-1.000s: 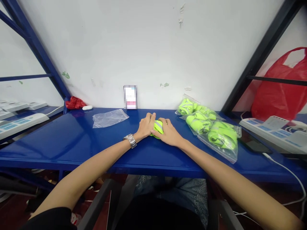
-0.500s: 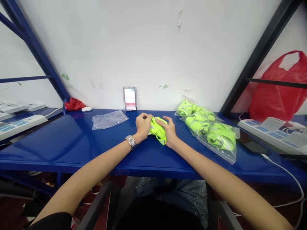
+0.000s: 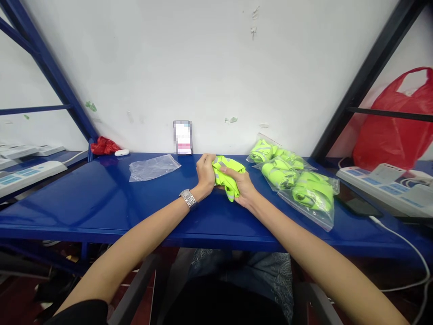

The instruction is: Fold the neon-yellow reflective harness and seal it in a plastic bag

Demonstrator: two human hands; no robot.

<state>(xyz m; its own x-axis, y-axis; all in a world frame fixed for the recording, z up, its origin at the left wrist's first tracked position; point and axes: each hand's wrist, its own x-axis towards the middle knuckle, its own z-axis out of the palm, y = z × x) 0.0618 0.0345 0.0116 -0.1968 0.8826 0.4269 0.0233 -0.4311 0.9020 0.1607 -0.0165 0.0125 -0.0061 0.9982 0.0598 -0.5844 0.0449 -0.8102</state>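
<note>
Between my two hands, just above the blue table (image 3: 111,198), is a bundled neon-yellow reflective vest (image 3: 226,169) with grey strips. My left hand (image 3: 205,174), with a metal watch at the wrist, presses against the bundle's left side. From the right, my right hand (image 3: 244,187) grips the bundle, its thumb lying across the front. One loose end of the fabric hangs down between the hands. Most of my fingertips are hidden behind the cloth. To the left lies a flat clear plastic bag (image 3: 154,168).
Several clear bags with rolled neon-yellow vests (image 3: 313,192) lie on the right of the table. A phone (image 3: 183,137) leans on the wall. A dark phone (image 3: 360,205), a white power strip (image 3: 385,187) and a red plastic bag (image 3: 395,117) are farther right.
My left hand has gone from a pinch at the fabric's edge to lying along the bundle's side. The vest looks more gathered, and both hands have shifted slightly right.
</note>
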